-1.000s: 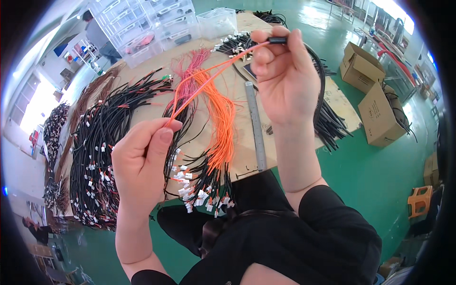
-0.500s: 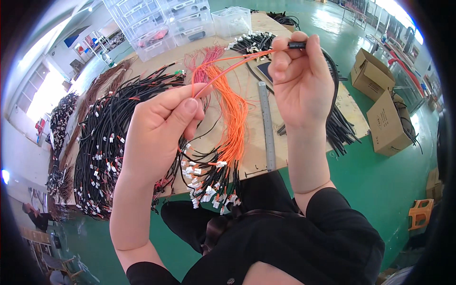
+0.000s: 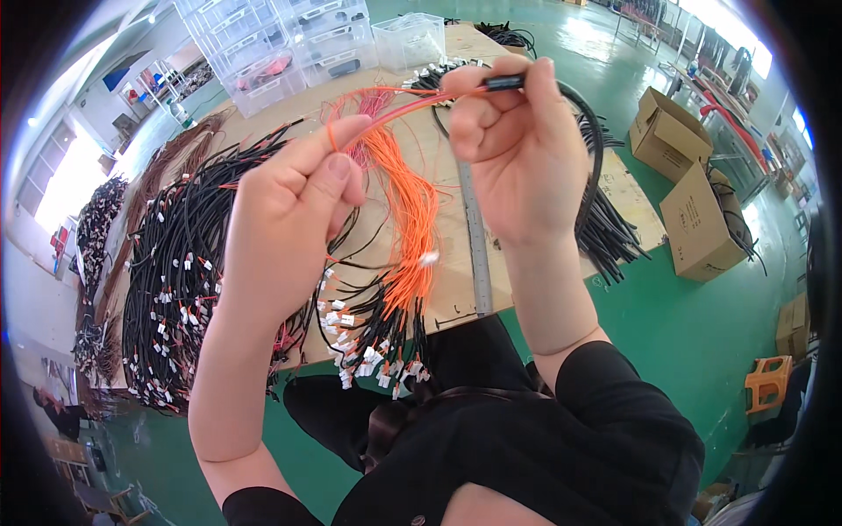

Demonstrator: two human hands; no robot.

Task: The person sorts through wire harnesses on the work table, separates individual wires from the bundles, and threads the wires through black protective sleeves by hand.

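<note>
High over the table, my left hand (image 3: 294, 206) is closed on thin orange and pinkish-red wires (image 3: 408, 107), pinching them between thumb and forefinger. They stretch across to my right hand (image 3: 526, 167), whose thumb and fingers hold a short black sleeve (image 3: 503, 83) where the wires enter. From that sleeve a thicker black cable (image 3: 599, 145) curves down behind my right wrist. Beneath my hands lies a long bundle of orange wires (image 3: 412, 206) with black ends and white plug connectors (image 3: 373, 355) at the near edge. One white connector (image 3: 429, 259) over the bundle is blurred.
A steel ruler (image 3: 478, 254) lies on the wooden table. Black wire harnesses (image 3: 189, 237) pile up at left, cut black tubing (image 3: 610, 241) at right. Clear plastic drawers (image 3: 329, 39) and a clear bin (image 3: 410, 42) stand behind. Cardboard boxes (image 3: 702, 223) and an orange stool (image 3: 768, 384) occupy the right floor.
The whole view has shifted slightly. My left thumb and finger have tilted upward along the wires, and my right hand has come a little closer to the left. Both keep their hold.
</note>
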